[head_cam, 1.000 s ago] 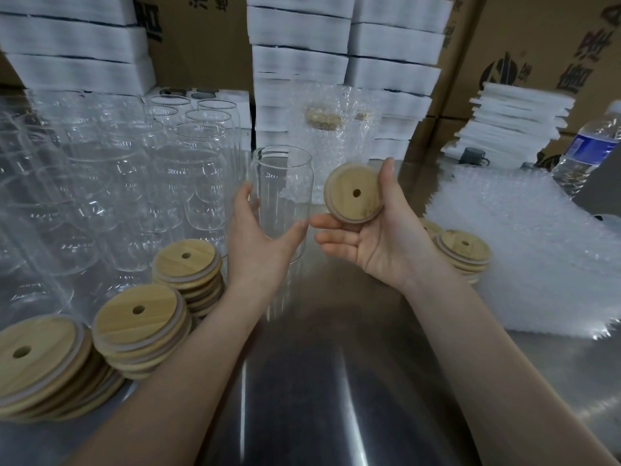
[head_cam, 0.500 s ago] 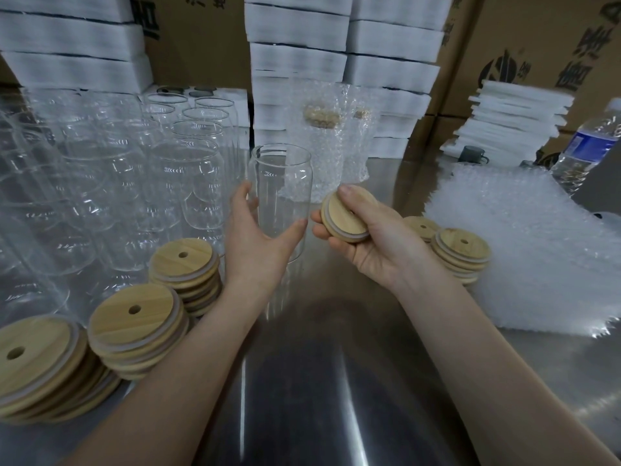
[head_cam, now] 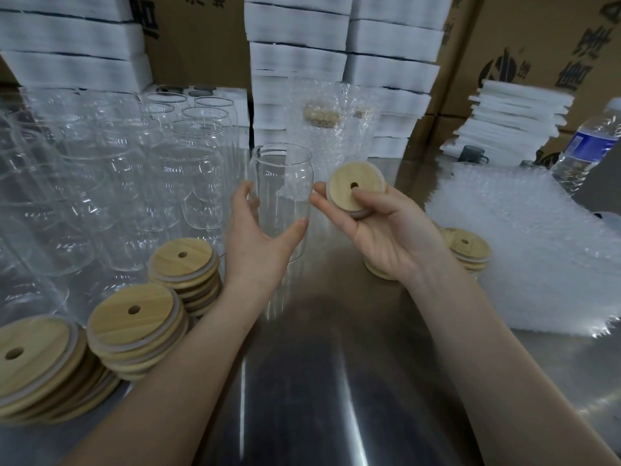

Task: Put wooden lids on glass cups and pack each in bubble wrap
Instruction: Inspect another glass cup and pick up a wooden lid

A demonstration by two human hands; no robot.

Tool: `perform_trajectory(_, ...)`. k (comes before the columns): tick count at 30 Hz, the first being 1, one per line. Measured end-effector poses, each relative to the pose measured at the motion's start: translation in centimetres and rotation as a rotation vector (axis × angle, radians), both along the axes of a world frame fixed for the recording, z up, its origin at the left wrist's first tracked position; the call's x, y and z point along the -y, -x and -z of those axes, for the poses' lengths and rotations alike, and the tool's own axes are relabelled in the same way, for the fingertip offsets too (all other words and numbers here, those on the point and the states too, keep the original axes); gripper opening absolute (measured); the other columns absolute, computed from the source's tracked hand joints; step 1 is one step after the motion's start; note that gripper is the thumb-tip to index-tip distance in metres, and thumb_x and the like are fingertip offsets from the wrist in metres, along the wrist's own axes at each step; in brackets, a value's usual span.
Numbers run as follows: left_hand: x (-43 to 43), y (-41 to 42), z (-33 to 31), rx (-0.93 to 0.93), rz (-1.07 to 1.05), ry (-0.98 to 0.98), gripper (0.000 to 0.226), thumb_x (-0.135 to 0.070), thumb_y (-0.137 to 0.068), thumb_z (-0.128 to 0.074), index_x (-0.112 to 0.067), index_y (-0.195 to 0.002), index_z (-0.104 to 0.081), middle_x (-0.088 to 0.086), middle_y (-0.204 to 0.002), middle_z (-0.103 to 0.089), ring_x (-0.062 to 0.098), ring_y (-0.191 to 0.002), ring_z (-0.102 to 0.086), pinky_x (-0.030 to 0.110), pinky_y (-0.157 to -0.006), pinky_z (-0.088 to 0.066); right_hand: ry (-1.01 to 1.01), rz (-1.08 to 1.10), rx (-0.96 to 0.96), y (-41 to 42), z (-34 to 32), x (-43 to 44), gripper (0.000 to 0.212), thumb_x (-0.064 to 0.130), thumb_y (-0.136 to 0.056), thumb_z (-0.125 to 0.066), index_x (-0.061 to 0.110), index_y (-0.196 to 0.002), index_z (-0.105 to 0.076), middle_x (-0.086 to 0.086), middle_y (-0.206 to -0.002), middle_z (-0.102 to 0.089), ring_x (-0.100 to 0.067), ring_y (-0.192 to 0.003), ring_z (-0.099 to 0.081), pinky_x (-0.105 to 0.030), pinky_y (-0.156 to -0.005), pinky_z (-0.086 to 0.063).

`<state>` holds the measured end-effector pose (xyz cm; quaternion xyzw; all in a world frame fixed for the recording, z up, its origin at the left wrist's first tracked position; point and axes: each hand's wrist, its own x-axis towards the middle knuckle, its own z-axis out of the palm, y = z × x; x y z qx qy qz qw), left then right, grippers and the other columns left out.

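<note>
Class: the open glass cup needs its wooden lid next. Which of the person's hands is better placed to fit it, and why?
The right hand: it already holds the wooden lid beside the rim of the glass cup. The left hand is busy gripping the cup, steadying it.
</note>
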<state>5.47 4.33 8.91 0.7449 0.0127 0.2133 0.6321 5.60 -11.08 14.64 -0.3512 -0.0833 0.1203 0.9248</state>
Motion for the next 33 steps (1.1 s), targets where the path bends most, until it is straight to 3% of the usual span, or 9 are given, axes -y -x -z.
perform_trajectory(5,-0.01,0.01,0.03,0.002,0.002,-0.012,0.090,-0.028,-0.079,-0.081,-0.023,-0.151,-0.027,0.005,-0.150,-0.042,0.016,-0.138,-0.041,0.042,-0.114,-0.037,-0.074,0.009,-0.037,-0.18,0.12,0.40,0.033,0.012,-0.100,-0.046,-0.008,-0.126,-0.046,-0.043,-0.123,-0.055,-0.050,-0.116,-0.059,-0.056,-0.087,-0.056)
perform_trajectory(10,-0.05,0.02,0.02,0.002,0.004,-0.016,0.090,-0.028,-0.080,-0.080,-0.024,-0.151,-0.027,0.005,-0.151,-0.041,0.016,-0.138,-0.040,0.042,-0.114,-0.037,0.113,0.116,0.023,-0.35,0.63,0.46,0.021,0.021,-0.102,-0.049,0.009,-0.115,-0.059,-0.027,-0.100,-0.071,-0.032,-0.087,-0.073,-0.035,-0.066,-0.061)
perform_trajectory(13,-0.02,0.03,0.00,0.000,0.011,-0.011,0.089,-0.028,-0.080,-0.080,-0.024,-0.151,-0.027,0.005,-0.151,-0.041,0.015,-0.138,-0.040,0.043,-0.114,-0.037,0.214,0.179,0.057,-0.18,0.70,0.52,0.019,0.022,-0.092,-0.061,0.016,-0.111,-0.062,-0.021,-0.094,-0.072,-0.024,-0.070,-0.071,-0.025,-0.052,-0.058)
perform_trajectory(17,-0.04,0.02,-0.01,0.000,0.018,-0.006,0.089,-0.027,-0.080,-0.080,-0.024,-0.152,-0.026,0.005,-0.151,-0.041,0.015,-0.138,-0.040,0.042,-0.114,-0.037,0.260,0.230,0.106,-0.13,0.89,0.74,0.032,0.017,-0.075,-0.073,0.018,-0.106,-0.065,-0.017,-0.090,-0.073,-0.019,-0.061,-0.069,-0.021,-0.045,-0.053)
perform_trajectory(25,-0.02,-0.06,0.06,0.005,0.023,-0.003,0.089,-0.026,-0.080,-0.080,-0.024,-0.151,-0.027,0.005,-0.152,-0.040,0.016,-0.139,-0.039,0.041,-0.115,-0.036,0.257,0.238,0.121,-0.28,0.92,0.67,0.045,0.000,-0.074,-0.070,0.017,-0.114,-0.063,-0.017,-0.093,-0.073,-0.021,-0.070,-0.071,-0.024,-0.054,-0.057)
perform_trajectory(28,-0.07,-0.15,0.10,0.006,0.025,0.013,0.089,-0.025,-0.080,-0.081,-0.024,-0.151,-0.027,0.005,-0.152,-0.040,0.015,-0.140,-0.038,0.040,-0.116,-0.034,0.183,0.215,0.082,-0.30,0.65,0.56,0.027,0.027,-0.095,-0.059,0.018,-0.121,-0.062,-0.021,-0.104,-0.069,-0.026,-0.081,-0.069,-0.032,-0.066,-0.058)
perform_trajectory(30,-0.03,-0.20,0.18,0.007,0.035,0.019,0.091,-0.025,-0.079,-0.081,-0.023,-0.151,-0.025,0.004,-0.154,-0.037,0.014,-0.142,-0.035,0.039,-0.117,-0.032,0.134,0.192,0.034,-0.35,0.56,0.57,0.044,0.050,-0.098,-0.047,0.018,-0.125,-0.061,-0.022,-0.111,-0.064,-0.028,-0.088,-0.066,-0.037,-0.072,-0.058)
perform_trajectory(33,0.17,-0.17,0.38,-0.002,0.065,0.015,0.101,-0.026,-0.076,-0.084,-0.022,-0.153,-0.019,0.003,-0.158,-0.030,0.014,-0.145,-0.028,0.037,-0.119,-0.027,0.108,0.194,0.012,-0.38,0.51,0.42,0.048,0.050,-0.102,-0.037,0.018,-0.126,-0.062,-0.023,-0.116,-0.061,-0.029,-0.092,-0.062,-0.038,-0.074,-0.058)
